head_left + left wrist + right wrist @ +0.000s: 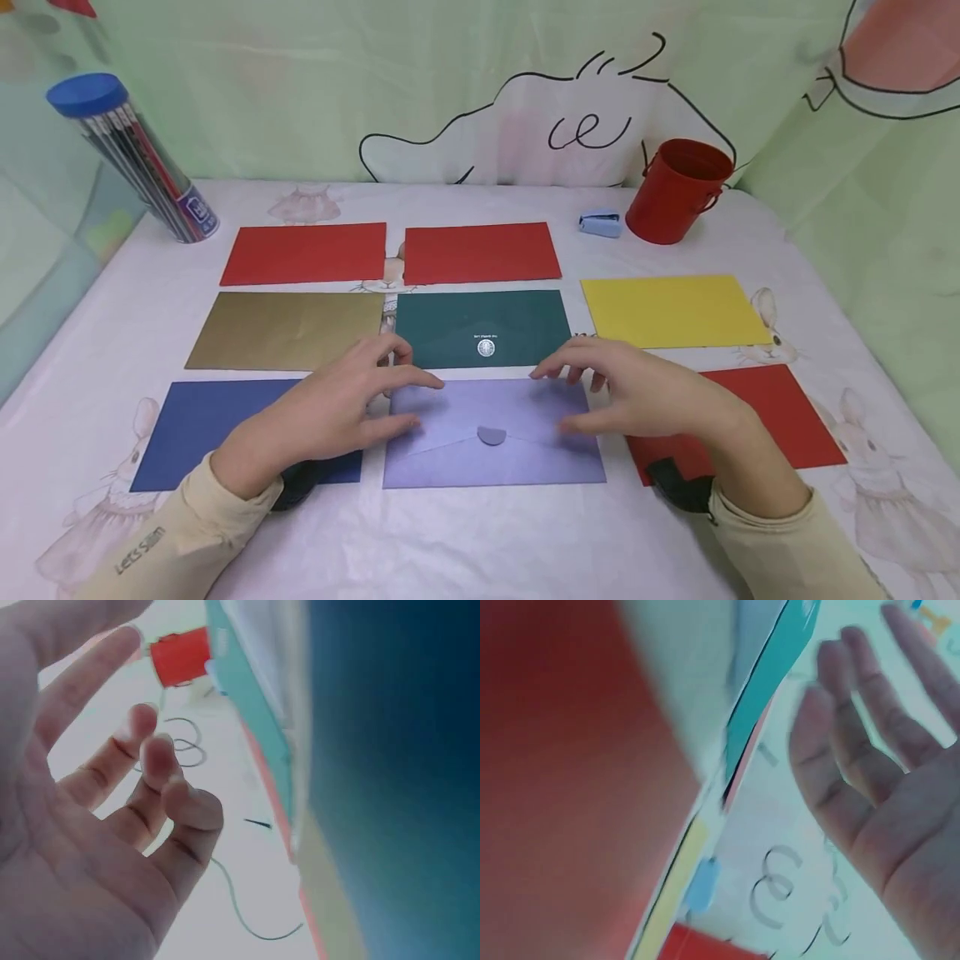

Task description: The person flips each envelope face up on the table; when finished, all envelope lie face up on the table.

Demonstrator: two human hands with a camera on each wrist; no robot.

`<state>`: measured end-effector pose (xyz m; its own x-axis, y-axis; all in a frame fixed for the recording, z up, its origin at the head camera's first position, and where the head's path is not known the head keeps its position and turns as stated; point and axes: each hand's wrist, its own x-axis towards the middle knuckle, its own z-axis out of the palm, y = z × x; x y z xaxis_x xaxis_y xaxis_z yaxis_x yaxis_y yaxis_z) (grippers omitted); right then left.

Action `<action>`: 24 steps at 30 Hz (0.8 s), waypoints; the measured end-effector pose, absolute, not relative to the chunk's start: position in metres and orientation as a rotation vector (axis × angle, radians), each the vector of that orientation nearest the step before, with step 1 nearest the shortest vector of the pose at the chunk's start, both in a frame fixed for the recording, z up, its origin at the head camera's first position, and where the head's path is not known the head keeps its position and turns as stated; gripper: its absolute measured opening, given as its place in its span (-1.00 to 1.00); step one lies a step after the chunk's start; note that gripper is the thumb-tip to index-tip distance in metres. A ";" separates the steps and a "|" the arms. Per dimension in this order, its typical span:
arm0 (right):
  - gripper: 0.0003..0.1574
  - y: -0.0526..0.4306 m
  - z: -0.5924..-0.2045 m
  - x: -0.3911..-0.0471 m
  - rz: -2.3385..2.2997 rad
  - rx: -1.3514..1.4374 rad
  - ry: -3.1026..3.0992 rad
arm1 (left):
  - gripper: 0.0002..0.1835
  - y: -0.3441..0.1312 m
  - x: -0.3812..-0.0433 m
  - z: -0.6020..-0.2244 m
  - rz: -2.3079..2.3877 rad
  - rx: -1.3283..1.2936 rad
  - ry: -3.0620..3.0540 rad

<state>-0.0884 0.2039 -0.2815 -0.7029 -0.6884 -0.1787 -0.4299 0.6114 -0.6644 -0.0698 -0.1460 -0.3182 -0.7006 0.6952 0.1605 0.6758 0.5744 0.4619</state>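
On the table lies the lilac envelope, probably light, smooth and easily creased (its short edges look the safest hold). At its sides, the left hand and right hand have loosely spread fingers, grasping nothing. Beyond sit a green envelope, then two red envelopes.

A cream fabric left sleeve bears dark printed lettering, paired with a cream fabric right sleeve; a rounded black left wrist piece and a black right wrist piece sit at the sleeve ends.
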 end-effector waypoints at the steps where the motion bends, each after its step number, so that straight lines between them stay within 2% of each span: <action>1: -0.27 0.200 -0.279 -0.088 -0.835 -0.879 2.404 | -0.59 -0.146 -0.068 -0.315 0.815 1.191 2.737; 5: 0.16 0.176 -0.269 -0.085 -0.837 -0.827 2.347 | -0.60 -0.156 -0.058 -0.300 0.929 1.107 2.700; 8: 0.36 0.152 -0.265 -0.083 -0.871 -0.851 2.328 | -0.55 -0.175 -0.050 -0.294 0.973 1.038 2.764; 13: 0.43 0.107 -0.271 -0.082 -0.938 -0.935 2.292 | -0.44 -0.220 -0.039 -0.294 0.990 0.960 2.897; 18: 0.47 0.066 -0.281 -0.080 -0.914 -1.032 2.252 | -0.29 -0.263 -0.033 -0.303 0.980 0.993 2.917; 24: 0.45 0.034 -0.288 -0.080 -0.825 -1.136 2.252 | -0.13 -0.304 -0.026 -0.318 0.935 1.005 2.892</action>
<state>-0.0799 0.0338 -0.2884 -0.5384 -0.8298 -0.1466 -0.5386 0.4727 -0.6974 -0.0261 -0.3039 -0.3180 -0.8012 0.5493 0.2373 0.5843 0.6327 0.5082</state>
